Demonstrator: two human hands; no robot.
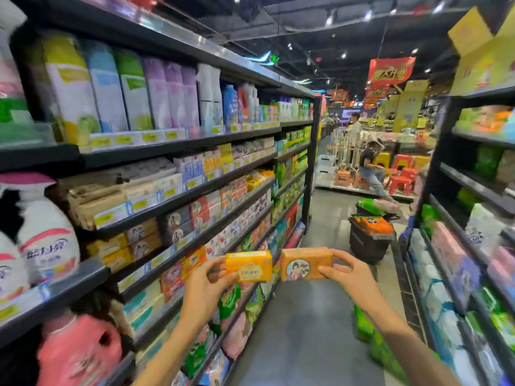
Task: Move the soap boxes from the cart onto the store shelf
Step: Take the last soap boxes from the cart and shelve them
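My left hand [207,282] pinches a yellow-orange soap box [249,265] by its left end, held up at chest height in the aisle. Beside it, my right hand [349,274] grips an orange-brown soap box [306,263] with a round picture on its face, by its right end. The two boxes sit side by side, almost touching. The store shelf [178,201] on the left carries rows of soap boxes on its middle tiers. A dark cart [367,240] loaded with orange and green packs stands farther down the aisle.
Detergent bottles [47,243] fill the near left shelves. A second shelf unit [457,246] lines the right side. Green packs [365,324] lie on the floor at the right. A person [370,168] sits among red stools at the aisle's end.
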